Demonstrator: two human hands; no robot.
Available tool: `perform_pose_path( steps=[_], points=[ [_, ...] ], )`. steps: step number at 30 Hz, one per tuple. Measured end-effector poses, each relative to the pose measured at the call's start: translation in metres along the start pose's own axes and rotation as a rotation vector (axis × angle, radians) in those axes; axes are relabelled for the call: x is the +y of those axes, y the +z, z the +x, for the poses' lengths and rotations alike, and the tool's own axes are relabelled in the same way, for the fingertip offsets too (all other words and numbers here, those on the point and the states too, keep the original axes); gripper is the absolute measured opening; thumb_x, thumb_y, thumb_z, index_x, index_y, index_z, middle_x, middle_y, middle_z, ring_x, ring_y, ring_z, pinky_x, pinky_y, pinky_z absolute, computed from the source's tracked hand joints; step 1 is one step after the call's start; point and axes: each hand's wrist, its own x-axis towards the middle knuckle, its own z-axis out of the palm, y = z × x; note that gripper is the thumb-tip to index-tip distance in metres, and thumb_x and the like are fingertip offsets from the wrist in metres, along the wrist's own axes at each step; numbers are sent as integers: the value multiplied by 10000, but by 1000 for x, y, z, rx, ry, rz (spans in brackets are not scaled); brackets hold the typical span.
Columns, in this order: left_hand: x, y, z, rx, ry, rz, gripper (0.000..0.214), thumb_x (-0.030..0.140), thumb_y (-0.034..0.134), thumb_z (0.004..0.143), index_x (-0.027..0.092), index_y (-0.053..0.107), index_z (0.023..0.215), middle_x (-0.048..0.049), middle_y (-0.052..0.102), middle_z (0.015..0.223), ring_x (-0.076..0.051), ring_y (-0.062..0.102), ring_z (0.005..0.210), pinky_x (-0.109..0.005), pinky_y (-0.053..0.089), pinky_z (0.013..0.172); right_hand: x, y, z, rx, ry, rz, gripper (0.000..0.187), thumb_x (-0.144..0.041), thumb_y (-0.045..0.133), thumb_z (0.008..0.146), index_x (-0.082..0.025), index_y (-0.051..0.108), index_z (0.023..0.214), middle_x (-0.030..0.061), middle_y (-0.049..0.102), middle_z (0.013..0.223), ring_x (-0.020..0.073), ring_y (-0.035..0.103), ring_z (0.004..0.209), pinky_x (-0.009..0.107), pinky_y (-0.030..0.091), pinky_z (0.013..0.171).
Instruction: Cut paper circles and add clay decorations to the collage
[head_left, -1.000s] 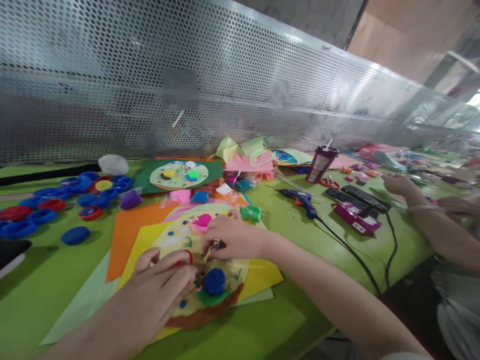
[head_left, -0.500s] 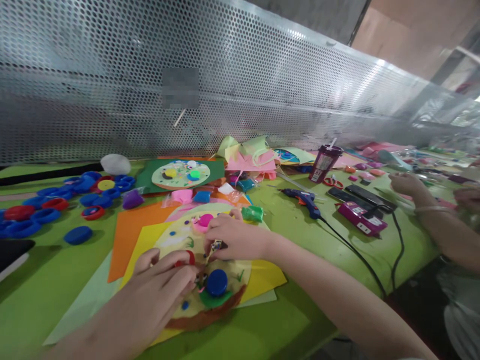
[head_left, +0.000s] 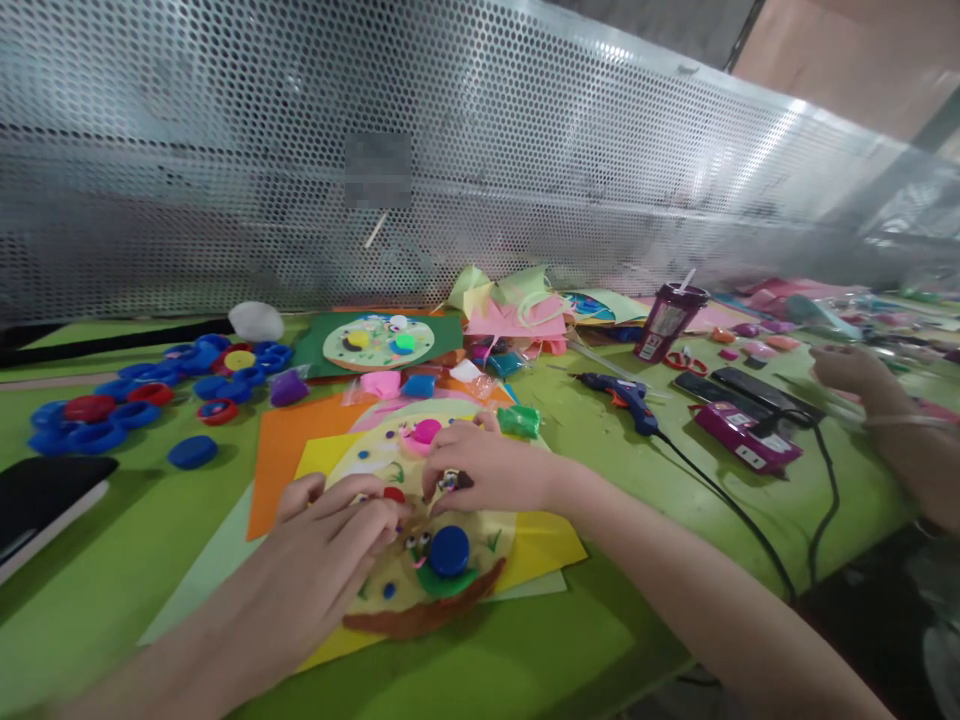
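Note:
A cream round craft picture (head_left: 360,450) lies on yellow paper in front of me. It carries a blue bottle cap (head_left: 449,551) on green clay, a pink clay piece (head_left: 427,431) and a brown clay strip (head_left: 431,612) along the near edge. My left hand (head_left: 337,535) rests on its left side, fingers closed, covering most of a red cap (head_left: 393,494). From the right, my right hand (head_left: 491,465) reaches over the middle, its thumb and fingers pinched beside a small brown-and-white piece (head_left: 452,481). Whatever lies between the fingertips of both hands is hidden.
Blue and red bottle caps (head_left: 97,436) and a phone (head_left: 49,500) lie left. Behind is a second round picture (head_left: 379,342). A glue gun (head_left: 622,398), scissors (head_left: 686,362), a purple cup (head_left: 670,322) and a power strip (head_left: 746,437) stand right, near another person's hand (head_left: 847,370).
The whole view has shifted, so things sit further right. My left fingers now cover more of the red cap. My right hand stays in about the same place on the picture.

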Motion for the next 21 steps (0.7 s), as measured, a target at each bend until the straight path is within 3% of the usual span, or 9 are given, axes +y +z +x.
perform_pose_path(
  steps=[10, 16, 21],
  points=[
    [2, -3, -1, -27, -17, 32, 317, 245, 244, 907, 232, 556, 855, -28, 661, 862, -215, 590, 835, -383, 304, 773, 2, 2, 1, 32, 71, 73, 253, -343, 665, 776, -186, 595, 961, 32, 580, 940, 205, 478, 933, 346, 283, 817],
    [4, -4, -1, -37, 25, 13, 304, 205, 236, 908, 237, 538, 905, -4, 665, 867, -182, 578, 816, -360, 276, 769, 0, 4, 1, 37, 80, 40, 242, -305, 677, 768, -181, 604, 962, 42, 581, 959, 214, 477, 950, 355, 298, 830],
    [2, -1, -2, -125, 64, 6, 279, 156, 249, 919, 221, 519, 950, -10, 662, 897, -178, 572, 879, -356, 243, 799, 1, 5, 2, 38, 82, 16, 222, -285, 660, 777, -182, 604, 966, 51, 578, 984, 218, 467, 960, 378, 302, 856]
  ],
)
